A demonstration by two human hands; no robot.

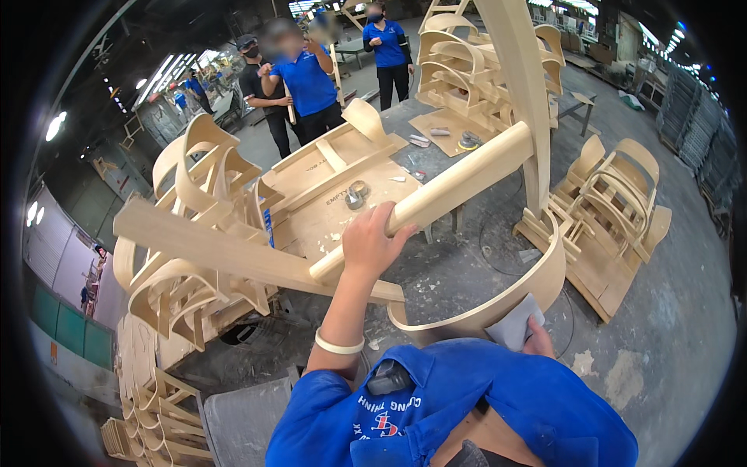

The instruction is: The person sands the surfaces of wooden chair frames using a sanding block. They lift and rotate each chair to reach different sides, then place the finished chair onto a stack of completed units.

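Observation:
A pale wooden chair frame [467,177] stretches across the middle, with long legs joined by a thick crossbar and a curved band [554,272] bending round close to my body. My left hand [375,240] is wrapped over the crossbar, left of its middle. Down at the lower right, my right hand [538,340] holds a grey sheet of sandpaper [511,327] against the outer side of the curved band. Part of that hand is hidden behind the sheet and my blue shirt.
Stacked curved chair frames stand at the left [194,167], far right of centre [459,58] and right [622,191]. A wooden board [299,226] bears a metallic ring-shaped roll [356,194] and scraps. Several people [311,82] stand beyond. Cords lie on the grey floor.

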